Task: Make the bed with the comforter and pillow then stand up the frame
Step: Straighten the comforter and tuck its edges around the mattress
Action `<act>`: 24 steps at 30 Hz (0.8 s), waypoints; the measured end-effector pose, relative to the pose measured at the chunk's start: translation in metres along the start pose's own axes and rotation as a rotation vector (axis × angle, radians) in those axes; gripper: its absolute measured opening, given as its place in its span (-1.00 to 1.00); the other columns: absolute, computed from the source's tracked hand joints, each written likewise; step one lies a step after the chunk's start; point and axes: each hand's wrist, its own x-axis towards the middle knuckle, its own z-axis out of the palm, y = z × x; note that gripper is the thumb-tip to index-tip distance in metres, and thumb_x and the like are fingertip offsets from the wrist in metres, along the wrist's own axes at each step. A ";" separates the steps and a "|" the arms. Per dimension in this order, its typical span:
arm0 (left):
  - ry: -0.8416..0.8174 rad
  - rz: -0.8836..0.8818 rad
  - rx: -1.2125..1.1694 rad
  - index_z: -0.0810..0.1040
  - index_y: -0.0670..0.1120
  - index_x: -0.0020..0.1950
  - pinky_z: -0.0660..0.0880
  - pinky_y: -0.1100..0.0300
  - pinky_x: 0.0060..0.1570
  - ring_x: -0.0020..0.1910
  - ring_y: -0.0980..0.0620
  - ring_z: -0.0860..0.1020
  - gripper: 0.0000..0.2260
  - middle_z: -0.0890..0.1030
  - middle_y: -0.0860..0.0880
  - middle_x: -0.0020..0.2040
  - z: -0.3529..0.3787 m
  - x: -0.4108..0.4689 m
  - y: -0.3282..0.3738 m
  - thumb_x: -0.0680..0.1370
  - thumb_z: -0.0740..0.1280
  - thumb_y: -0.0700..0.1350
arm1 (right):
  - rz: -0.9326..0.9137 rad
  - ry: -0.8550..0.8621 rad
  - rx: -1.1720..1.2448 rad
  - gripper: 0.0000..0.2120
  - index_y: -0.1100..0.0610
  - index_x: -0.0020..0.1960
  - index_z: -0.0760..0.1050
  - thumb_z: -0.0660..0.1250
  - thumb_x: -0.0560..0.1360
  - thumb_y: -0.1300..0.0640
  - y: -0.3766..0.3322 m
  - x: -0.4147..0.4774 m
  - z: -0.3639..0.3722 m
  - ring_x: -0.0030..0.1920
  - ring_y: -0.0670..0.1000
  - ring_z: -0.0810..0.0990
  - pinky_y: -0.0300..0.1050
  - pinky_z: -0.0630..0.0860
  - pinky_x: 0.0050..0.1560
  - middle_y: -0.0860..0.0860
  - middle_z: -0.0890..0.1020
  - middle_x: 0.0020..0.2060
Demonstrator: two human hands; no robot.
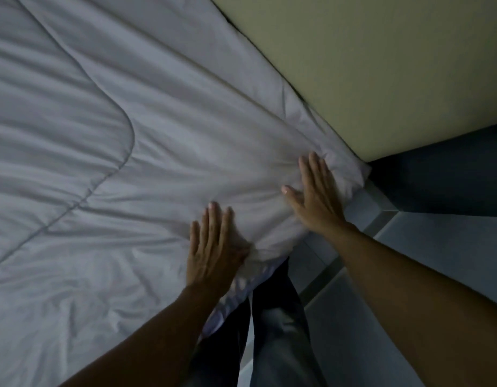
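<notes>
A white quilted comforter (124, 141) covers the bed and fills most of the head view, with wrinkles fanning out from its near corner. My left hand (213, 247) lies flat on the comforter near the bed's edge, fingers spread and pointing away from me. My right hand (314, 196) presses flat on the comforter's corner next to the wall, fingers apart, holding nothing. No pillow or frame is in view.
A yellowish wall (381, 65) runs along the bed's far side to the corner. Light floor tiles (437, 247) lie to the right. My legs in dark trousers (269, 331) stand against the bed's edge.
</notes>
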 end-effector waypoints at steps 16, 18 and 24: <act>-0.259 0.043 -0.113 -0.16 -0.10 0.62 -0.06 -0.02 0.56 0.61 -0.11 -0.10 -0.27 -0.20 -0.11 0.62 -0.037 0.004 -0.017 0.59 0.04 0.22 | 0.310 -0.145 -0.165 -0.29 0.14 0.63 -0.08 0.12 0.63 -0.11 -0.029 -0.012 -0.037 0.60 0.27 -0.04 0.22 0.05 0.56 0.23 -0.05 0.61; -0.296 0.009 -0.137 -0.17 -0.12 0.62 -0.07 -0.01 0.56 0.61 -0.06 -0.12 -0.30 -0.20 -0.09 0.62 -0.060 0.004 -0.009 0.64 0.09 0.16 | 0.168 -0.099 -0.133 -0.34 0.16 0.61 0.03 0.19 0.60 0.04 -0.051 -0.020 -0.046 0.57 0.28 0.11 0.21 0.20 0.51 0.23 0.07 0.60; -0.267 -0.075 -0.161 -0.15 -0.11 0.62 -0.07 -0.01 0.57 0.61 -0.03 -0.12 -0.35 -0.12 -0.08 0.63 -0.121 -0.009 0.006 0.66 0.07 0.11 | -0.136 -0.207 -0.115 -0.38 0.19 0.61 0.06 0.17 0.62 0.09 -0.107 -0.041 -0.071 0.61 0.13 0.05 0.10 0.11 0.57 0.15 0.07 0.62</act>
